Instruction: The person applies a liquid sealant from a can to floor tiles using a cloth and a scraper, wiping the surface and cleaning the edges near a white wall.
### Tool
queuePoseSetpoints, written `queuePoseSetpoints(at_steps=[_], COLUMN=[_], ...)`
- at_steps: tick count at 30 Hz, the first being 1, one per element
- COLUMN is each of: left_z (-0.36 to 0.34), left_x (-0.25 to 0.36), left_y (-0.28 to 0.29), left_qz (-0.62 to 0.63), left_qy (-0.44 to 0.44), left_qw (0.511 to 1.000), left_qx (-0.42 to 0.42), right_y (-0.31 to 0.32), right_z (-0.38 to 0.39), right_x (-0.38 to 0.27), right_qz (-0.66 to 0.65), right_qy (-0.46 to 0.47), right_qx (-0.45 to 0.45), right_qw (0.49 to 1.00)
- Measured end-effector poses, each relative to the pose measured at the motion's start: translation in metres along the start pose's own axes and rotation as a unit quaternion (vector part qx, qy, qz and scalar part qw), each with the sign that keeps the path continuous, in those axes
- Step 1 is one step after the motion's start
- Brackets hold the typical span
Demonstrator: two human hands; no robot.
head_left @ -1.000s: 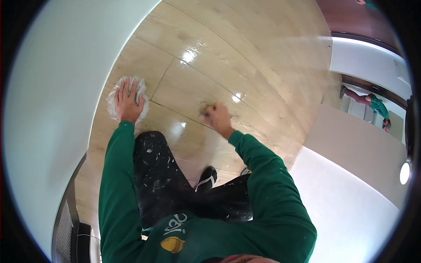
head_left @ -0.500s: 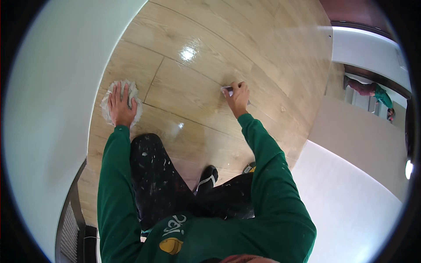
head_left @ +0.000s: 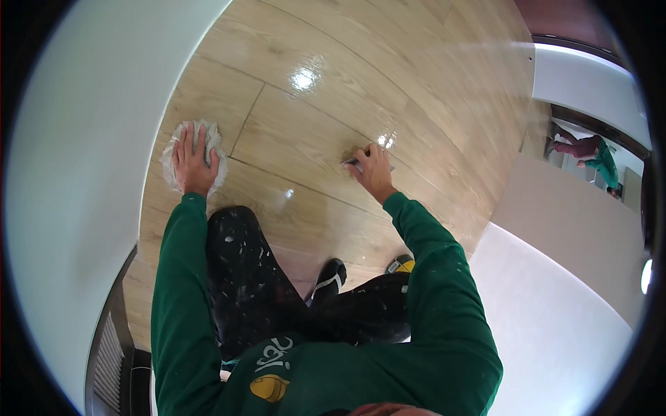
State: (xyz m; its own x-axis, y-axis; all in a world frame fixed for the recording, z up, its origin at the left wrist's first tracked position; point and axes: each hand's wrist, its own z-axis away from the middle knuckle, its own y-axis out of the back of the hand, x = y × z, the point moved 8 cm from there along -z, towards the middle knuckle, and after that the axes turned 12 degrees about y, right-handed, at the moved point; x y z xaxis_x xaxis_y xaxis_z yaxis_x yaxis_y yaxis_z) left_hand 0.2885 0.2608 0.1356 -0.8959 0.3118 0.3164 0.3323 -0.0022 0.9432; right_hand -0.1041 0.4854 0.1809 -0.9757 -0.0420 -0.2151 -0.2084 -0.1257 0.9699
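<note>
My left hand [head_left: 195, 163] lies flat on a crumpled whitish rag [head_left: 214, 135], fingers stretched out, pressing it to the wood-look floor [head_left: 298, 128] close to the left wall. The rag spreads out around the palm and fingertips. Farther right, my right hand [head_left: 373, 169] pinches a thin, flat scraper [head_left: 349, 162] low against the floor. Only its slim edges show on either side of the fingers; the rest is hidden by the hand.
A pale wall [head_left: 90, 152] rises along the left. My knee in paint-spotted dark trousers [head_left: 232, 239] rests behind the rag, with my shoes [head_left: 329, 277] between the legs. At the far right, another person in a green top [head_left: 605, 166] bends over beyond a doorway.
My right hand has moved slightly nearer to me, and the scraper now shows thinner, edge-on. My left hand stays flat on the rag. The distant person has shifted posture.
</note>
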Motion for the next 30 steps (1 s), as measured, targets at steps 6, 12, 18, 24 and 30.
queuePoseSetpoints(at_steps=[6,12,18,24,30], left_z=[-0.001,-0.003,-0.002,-0.001,-0.002], left_x=[-0.002,0.006,-0.002,-0.002,0.003], left_y=[-0.002,0.0,-0.001,-0.004,0.001], left_qz=[-0.002,0.014,0.004,0.003,0.005], left_qy=[0.004,0.003,0.01,0.008,0.009], left_qw=[1.0,1.0,1.0,1.0,1.0], left_qx=[-0.007,-0.014,-0.016,-0.01,-0.011], right_y=[-0.011,-0.001,0.002,-0.037,-0.023], right_z=[0.038,0.051,0.041,0.007,-0.053], right_x=[-0.014,0.017,0.022,-0.079,-0.09], right_qz=[-0.029,0.002,-0.001,-0.087,-0.051], right_qy=[0.013,-0.127,-0.149,0.031,-0.001], right_qx=[-0.006,0.044,0.036,-0.019,-0.024], right_qw=[0.999,0.991,0.988,0.996,0.998])
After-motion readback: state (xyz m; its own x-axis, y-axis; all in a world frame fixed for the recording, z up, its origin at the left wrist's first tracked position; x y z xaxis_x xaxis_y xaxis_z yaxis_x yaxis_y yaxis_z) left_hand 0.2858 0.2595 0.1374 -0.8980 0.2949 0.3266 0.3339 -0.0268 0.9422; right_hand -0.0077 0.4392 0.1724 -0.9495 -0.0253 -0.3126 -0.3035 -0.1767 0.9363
